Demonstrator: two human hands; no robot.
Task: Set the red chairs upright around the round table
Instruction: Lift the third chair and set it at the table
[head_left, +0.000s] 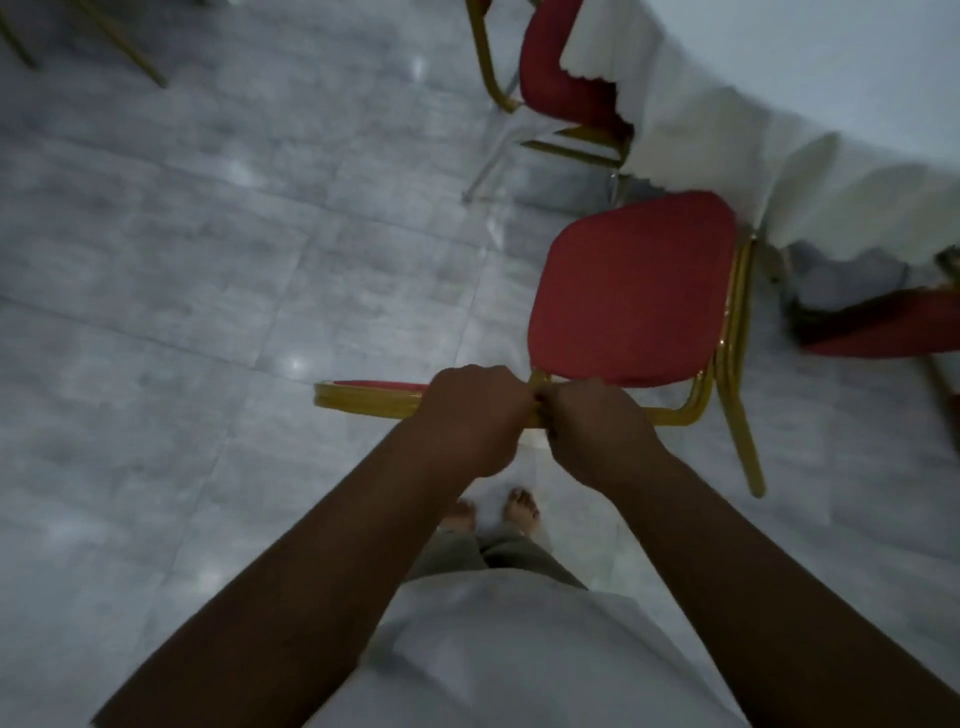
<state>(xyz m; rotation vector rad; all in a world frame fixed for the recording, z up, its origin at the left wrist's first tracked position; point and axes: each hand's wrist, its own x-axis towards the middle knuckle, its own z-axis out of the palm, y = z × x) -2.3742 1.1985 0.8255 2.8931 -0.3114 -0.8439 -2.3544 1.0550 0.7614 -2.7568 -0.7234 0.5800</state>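
Observation:
A red chair with a gold metal frame is right in front of me, its seat facing up and pointing toward the round table, which wears a white cloth. My left hand and my right hand sit side by side, both shut on the gold top rail of the chair's backrest. A second red chair stands further along the table edge, partly under the cloth. At the right edge, a third red chair is only partly visible.
The floor is grey glossy tile, open to my left. Gold chair legs show at the top left corner. The tablecloth hem hangs down close to the held chair's front. My bare feet are just behind the chair.

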